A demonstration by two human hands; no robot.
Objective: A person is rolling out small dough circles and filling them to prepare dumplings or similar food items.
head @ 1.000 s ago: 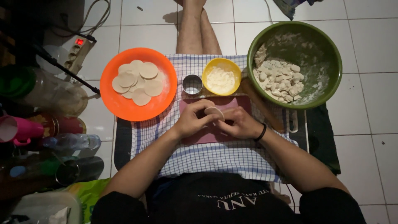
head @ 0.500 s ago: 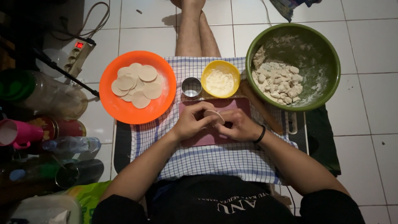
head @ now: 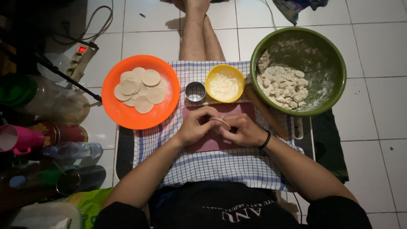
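— Holding what, at the centre of the frame?

— A thin round of dough (head: pixel 221 121), pinched between both sets of fingers. Left hand (head: pixel 196 126) closed on its left edge, right hand (head: pixel 242 130) closed on its right, fingertips meeting over it. Held just above the dark red board (head: pixel 212 142), probably so the round stays off the surface while being shaped.

— And the band?

— Black, on the right wrist (head: pixel 265 140). Nothing to do with the grip.

— Just beyond the hands?

— A small metal ring cutter (head: pixel 195 91) and a yellow bowl of flour (head: pixel 224 82), side by side at the board's far edge. Close at hand, likely for dusting and cutting. A wooden rolling pin (head: pixel 265 112) lying slantwise to the right of the board, partly under the rim of the big bowl.

— Further out?

— Centre left, an orange plate (head: pixel 127 114) with flat dough rounds (head: pixel 139 89) overlapping in a loose heap. Upper right, a green bowl (head: pixel 335 55) floured inside, with small dough lumps (head: pixel 282 87) gathered on its left side. All set on a blue checked cloth (head: pixel 229 165) over the lap, presumably to keep flour off the tiled floor (head: pixel 373 118).

— Left edge?

— Dim. A pink cup (head: pixel 19 139), bottles (head: pixel 72 150), a power strip (head: pixel 80 57) with a red light in the upper left. Well apart from the hands.
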